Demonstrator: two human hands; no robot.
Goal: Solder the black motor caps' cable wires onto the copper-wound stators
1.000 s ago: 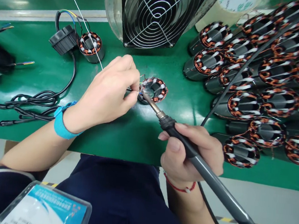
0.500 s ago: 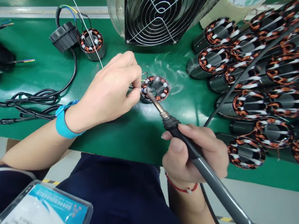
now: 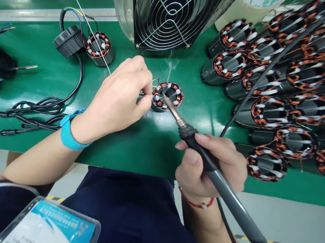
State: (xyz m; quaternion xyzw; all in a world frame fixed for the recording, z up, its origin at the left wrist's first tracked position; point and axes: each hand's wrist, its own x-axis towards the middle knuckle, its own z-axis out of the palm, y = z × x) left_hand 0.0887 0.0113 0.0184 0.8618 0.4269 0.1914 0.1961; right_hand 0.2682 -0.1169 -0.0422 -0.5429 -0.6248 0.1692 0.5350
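My right hand (image 3: 213, 165) grips a soldering iron (image 3: 230, 194) by its black sleeve, and the iron's metal tip is over the ring of a copper-wound stator (image 3: 168, 95). At the stator's left rim, my left hand (image 3: 125, 92) pinches a thin wire (image 3: 155, 97) between thumb and forefinger. A shiny spot shows on that wire near the fingertips. A strand of solder wire (image 3: 83, 20) runs from the upper left down behind the left hand; where it ends is hidden. Thin smoke (image 3: 170, 66) rises from the stator.
A fan with a wire guard (image 3: 171, 12) stands behind the stator. Rows of wound stators (image 3: 270, 111) fill the right, crossed by a black cable (image 3: 259, 85). At left are another stator (image 3: 99, 47) wired to a black housing (image 3: 69, 40), and a coiled cord (image 3: 39, 104).
The iron's tip has shifted slightly right, off the wire held by my left hand. The smoke has thinned into a narrow stream toward the fan. My left hand keeps its pinch.
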